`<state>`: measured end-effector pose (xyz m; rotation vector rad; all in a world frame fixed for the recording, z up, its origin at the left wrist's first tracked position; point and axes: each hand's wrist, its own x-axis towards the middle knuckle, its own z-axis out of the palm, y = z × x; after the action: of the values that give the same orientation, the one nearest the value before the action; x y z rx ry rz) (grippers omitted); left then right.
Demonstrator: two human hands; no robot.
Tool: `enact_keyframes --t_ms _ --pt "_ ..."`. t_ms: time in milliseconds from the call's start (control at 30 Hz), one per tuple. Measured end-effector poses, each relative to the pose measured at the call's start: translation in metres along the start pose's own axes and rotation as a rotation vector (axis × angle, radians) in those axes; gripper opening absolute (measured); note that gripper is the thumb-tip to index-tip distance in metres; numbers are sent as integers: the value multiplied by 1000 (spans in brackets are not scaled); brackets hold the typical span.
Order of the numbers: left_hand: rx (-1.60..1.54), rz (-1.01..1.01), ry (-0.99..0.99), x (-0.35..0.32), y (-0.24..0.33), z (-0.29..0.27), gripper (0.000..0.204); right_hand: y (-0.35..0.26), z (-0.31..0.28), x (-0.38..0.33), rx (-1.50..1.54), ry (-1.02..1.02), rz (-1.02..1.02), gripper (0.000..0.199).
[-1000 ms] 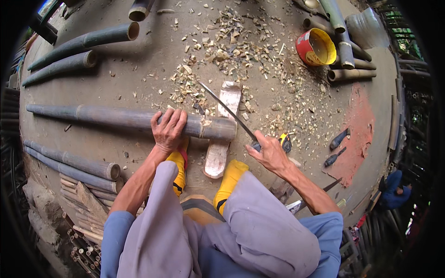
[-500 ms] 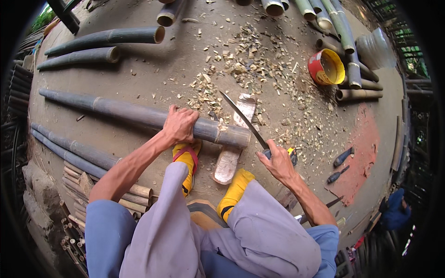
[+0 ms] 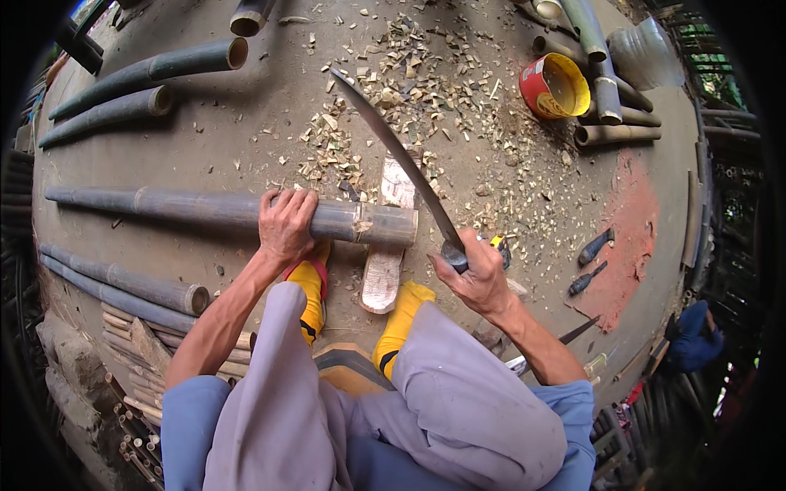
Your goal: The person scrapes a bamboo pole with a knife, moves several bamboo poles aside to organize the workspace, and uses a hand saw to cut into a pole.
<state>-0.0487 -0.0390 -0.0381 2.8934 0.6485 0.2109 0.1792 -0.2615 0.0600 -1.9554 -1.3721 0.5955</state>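
A long bamboo pole (image 3: 221, 209) lies across the concrete floor (image 3: 246, 123), its cut right end propped on a wooden block (image 3: 385, 270) so the blade can meet it. The left hand (image 3: 285, 222) clamps over the pole, pinning it. The right hand (image 3: 475, 274), closed around the handle, raises a long machete (image 3: 393, 155) above bamboo chips (image 3: 393, 90).

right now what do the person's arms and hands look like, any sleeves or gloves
Both hands are bare, with no gloves, rings or watch visible. The left hand and right hand lead into bare, lean forearms. Blue sleeves start near the elbows, the left sleeve and right sleeve, loose and plain.
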Motion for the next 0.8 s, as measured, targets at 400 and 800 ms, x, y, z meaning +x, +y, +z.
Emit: enact_keyframes --t_ms 400,800 --pt "31 -14 129 -15 3 13 54 4 10 -5 3 104 -199 32" --pt "109 11 215 -15 2 27 51 41 13 -18 -77 52 -185 30"
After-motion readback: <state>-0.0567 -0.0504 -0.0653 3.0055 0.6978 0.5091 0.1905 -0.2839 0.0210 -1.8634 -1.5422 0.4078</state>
